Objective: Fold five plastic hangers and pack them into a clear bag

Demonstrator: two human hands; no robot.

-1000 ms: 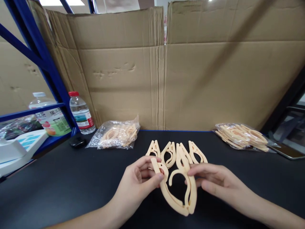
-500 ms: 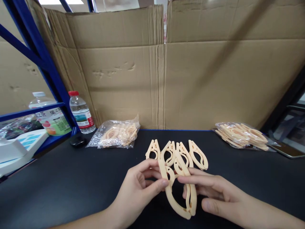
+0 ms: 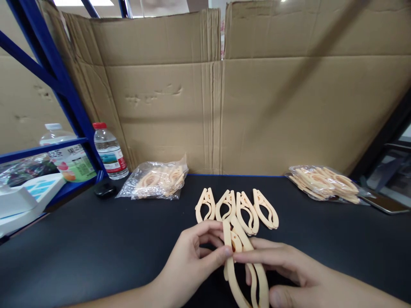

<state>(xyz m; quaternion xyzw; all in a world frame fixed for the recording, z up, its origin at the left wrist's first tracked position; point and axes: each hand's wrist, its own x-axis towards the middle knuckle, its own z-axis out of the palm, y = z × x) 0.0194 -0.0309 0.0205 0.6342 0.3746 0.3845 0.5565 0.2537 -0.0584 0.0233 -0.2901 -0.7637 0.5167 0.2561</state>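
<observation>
Black tabletop [image 3: 128, 252] here, cardboard wall [image 3: 160, 107] closing the back, blue frame [image 3: 48, 72] at left! A bottle [image 3: 75, 164] there reads 果之, and low in the centre, left hand [image 3: 195, 256] pinches a cream folding hanger [image 3: 233, 273], right hand [image 3: 289, 267] fingers wrapping it, just short of four folded hangers [image 3: 239, 209], dark surface running broad on both sides

Smooth matt plastic hangers [image 3: 266, 209]; glossy clear-film bags [image 3: 128, 185]; creased matt cardboard [image 3: 160, 107].
</observation>
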